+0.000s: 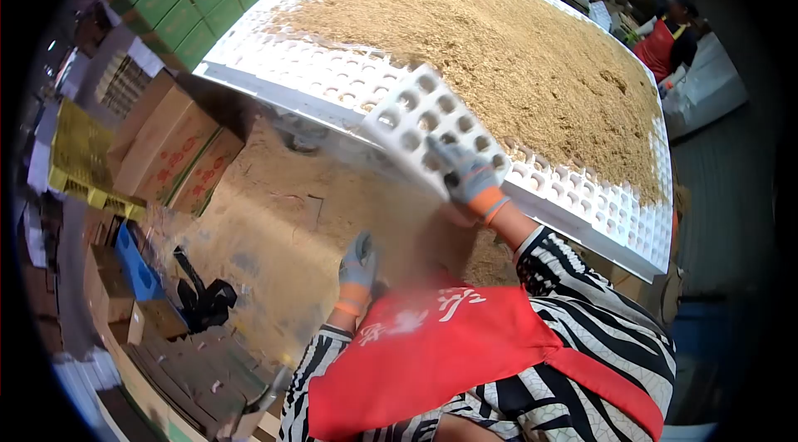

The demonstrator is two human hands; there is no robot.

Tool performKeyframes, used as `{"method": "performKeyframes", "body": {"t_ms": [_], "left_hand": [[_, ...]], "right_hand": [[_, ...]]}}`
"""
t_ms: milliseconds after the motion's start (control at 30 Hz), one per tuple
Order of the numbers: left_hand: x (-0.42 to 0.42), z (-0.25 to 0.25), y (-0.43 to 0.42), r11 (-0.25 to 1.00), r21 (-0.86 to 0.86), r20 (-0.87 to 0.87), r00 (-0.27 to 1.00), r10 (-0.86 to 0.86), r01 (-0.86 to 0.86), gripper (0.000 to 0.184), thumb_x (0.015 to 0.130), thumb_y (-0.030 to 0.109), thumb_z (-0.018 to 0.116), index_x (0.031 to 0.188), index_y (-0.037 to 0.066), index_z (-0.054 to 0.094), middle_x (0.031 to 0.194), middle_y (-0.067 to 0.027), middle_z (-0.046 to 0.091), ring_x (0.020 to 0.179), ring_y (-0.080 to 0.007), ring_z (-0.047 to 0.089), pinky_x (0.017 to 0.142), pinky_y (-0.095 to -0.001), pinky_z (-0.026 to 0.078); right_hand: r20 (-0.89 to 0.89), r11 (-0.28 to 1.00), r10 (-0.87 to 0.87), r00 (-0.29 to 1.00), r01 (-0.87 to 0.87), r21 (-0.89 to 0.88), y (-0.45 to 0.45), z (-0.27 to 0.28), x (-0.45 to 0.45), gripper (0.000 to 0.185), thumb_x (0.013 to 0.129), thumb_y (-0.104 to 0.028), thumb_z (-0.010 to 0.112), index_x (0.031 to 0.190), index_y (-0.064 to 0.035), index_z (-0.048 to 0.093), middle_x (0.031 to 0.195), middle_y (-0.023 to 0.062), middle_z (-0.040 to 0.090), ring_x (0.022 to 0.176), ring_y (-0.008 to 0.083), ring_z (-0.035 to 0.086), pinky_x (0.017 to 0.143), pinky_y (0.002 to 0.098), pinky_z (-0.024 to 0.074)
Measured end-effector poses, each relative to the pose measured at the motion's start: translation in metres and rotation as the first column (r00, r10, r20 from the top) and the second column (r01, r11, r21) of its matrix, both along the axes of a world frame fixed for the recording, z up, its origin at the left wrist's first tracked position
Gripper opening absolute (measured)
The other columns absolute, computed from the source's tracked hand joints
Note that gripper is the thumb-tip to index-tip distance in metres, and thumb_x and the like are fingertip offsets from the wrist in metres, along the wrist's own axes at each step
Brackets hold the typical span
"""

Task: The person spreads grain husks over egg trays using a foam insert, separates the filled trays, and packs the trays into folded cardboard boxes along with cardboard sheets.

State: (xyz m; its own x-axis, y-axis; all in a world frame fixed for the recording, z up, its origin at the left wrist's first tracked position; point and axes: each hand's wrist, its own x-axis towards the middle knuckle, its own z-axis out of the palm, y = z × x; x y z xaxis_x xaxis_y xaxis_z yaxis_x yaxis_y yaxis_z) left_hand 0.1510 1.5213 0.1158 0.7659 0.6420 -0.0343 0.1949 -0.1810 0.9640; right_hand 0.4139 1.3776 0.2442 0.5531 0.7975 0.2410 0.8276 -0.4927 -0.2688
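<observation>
My right hand, in a grey glove with an orange cuff, grips the near right end of a white foam tray with rows of round holes. The tray is tilted above the front edge of a wide white table-like bed made up of similar holed trays. Brown grain-like material covers much of that bed. Low in front of the red apron, my left hand is gloved the same way, with its fingers curled. Whatever it may hold is hidden.
Green boxes are stacked at the back left. A brown carton and a yellow pallet stand on the left. Black plastic and flattened cardboard lie on the floor. Another person is at the far right.
</observation>
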Motion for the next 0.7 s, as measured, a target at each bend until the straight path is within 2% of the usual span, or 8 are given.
{"method": "performKeyframes", "body": {"t_ms": [67,133,267,433,500,567,633,700], "left_hand": [[0.026,-0.001,0.028,0.945,0.282,-0.069,0.986,-0.152,0.165,0.044,0.088,0.016,0.067,0.129,0.004,0.054,0.118,-0.0140,0.063,0.105,-0.0259,0.062,0.092,-0.0340,0.049],[0.057,0.004,0.055,0.830,0.485,-0.120,0.961,-0.249,0.276,0.041,0.085,0.017,0.067,0.124,0.007,0.057,0.122,-0.0153,0.059,0.116,-0.0343,0.055,0.098,-0.0397,0.045],[0.144,0.046,0.130,0.767,0.587,-0.085,0.962,-0.260,0.260,0.041,0.086,0.018,0.066,0.124,0.008,0.058,0.123,-0.0147,0.060,0.119,-0.0326,0.053,0.100,-0.0412,0.043],[0.297,0.049,0.261,0.671,0.737,-0.013,0.994,-0.106,0.081,0.038,0.085,0.015,0.060,0.121,0.006,0.058,0.120,-0.0157,0.060,0.112,-0.0353,0.055,0.094,-0.0434,0.045],[0.356,0.076,0.296,0.722,0.682,-0.100,0.993,-0.065,0.116,0.041,0.086,0.013,0.058,0.126,0.004,0.054,0.123,-0.0193,0.057,0.112,-0.0380,0.055,0.095,-0.0442,0.045],[0.408,0.060,0.331,0.551,0.820,-0.183,0.983,0.003,0.151,0.049,0.088,0.016,0.054,0.135,0.006,0.047,0.135,-0.0174,0.051,0.119,-0.0355,0.051,0.098,-0.0428,0.043],[0.446,0.032,0.363,0.453,0.860,-0.291,0.955,0.052,0.237,0.045,0.087,0.015,0.053,0.132,0.010,0.052,0.137,-0.0149,0.050,0.119,-0.0324,0.051,0.098,-0.0421,0.043],[0.460,0.032,0.373,0.427,0.835,-0.400,0.915,0.041,0.346,0.035,0.083,0.013,0.056,0.118,0.013,0.060,0.123,-0.0129,0.057,0.112,-0.0316,0.055,0.092,-0.0422,0.046]], "right_hand": [[-0.057,0.980,-0.199,0.978,0.198,-0.031,0.007,0.022,0.038,0.075,0.079,-0.014,0.060,0.148,-0.0290,0.034,0.126,0.0160,0.056,0.104,0.0382,0.059,0.089,0.0465,0.0488],[0.003,0.954,-0.301,0.954,0.301,-0.005,0.011,0.014,0.086,0.074,0.078,-0.014,0.061,0.147,-0.0288,0.036,0.125,0.0156,0.057,0.106,0.0370,0.059,0.088,0.0465,0.0495],[0.025,0.918,-0.396,0.918,0.396,-0.033,0.054,0.002,0.171,0.066,0.081,-0.012,0.058,0.143,-0.0275,0.042,0.118,0.0117,0.059,0.099,0.0341,0.060,0.087,0.0430,0.0493],[0.156,0.917,-0.318,0.935,0.345,-0.202,0.185,-0.023,0.258,0.065,0.084,-0.021,0.056,0.145,-0.0300,0.038,0.131,0.0128,0.052,0.110,0.0313,0.058,0.093,0.0406,0.0463],[0.194,0.909,-0.386,0.902,0.408,-0.087,0.218,-0.023,0.311,0.064,0.081,-0.019,0.060,0.141,-0.0317,0.045,0.123,0.0134,0.058,0.109,0.0336,0.059,0.092,0.0418,0.0474],[-0.144,0.907,-0.421,0.896,0.417,-0.056,0.232,-0.008,0.359,0.057,0.084,-0.021,0.057,0.140,-0.0261,0.046,0.117,0.0182,0.059,0.102,0.0352,0.061,0.089,0.0446,0.0470],[-0.134,0.869,-0.407,0.903,0.338,-0.363,0.241,0.026,0.314,0.058,0.083,-0.014,0.052,0.141,-0.0217,0.045,0.121,0.0167,0.058,0.100,0.0331,0.062,0.089,0.0434,0.0482],[-0.139,0.896,-0.285,0.948,0.212,-0.390,0.228,0.008,0.271,0.064,0.081,-0.021,0.059,0.142,-0.0297,0.043,0.111,0.0130,0.061,0.101,0.0333,0.062,0.084,0.0442,0.0507]]}}
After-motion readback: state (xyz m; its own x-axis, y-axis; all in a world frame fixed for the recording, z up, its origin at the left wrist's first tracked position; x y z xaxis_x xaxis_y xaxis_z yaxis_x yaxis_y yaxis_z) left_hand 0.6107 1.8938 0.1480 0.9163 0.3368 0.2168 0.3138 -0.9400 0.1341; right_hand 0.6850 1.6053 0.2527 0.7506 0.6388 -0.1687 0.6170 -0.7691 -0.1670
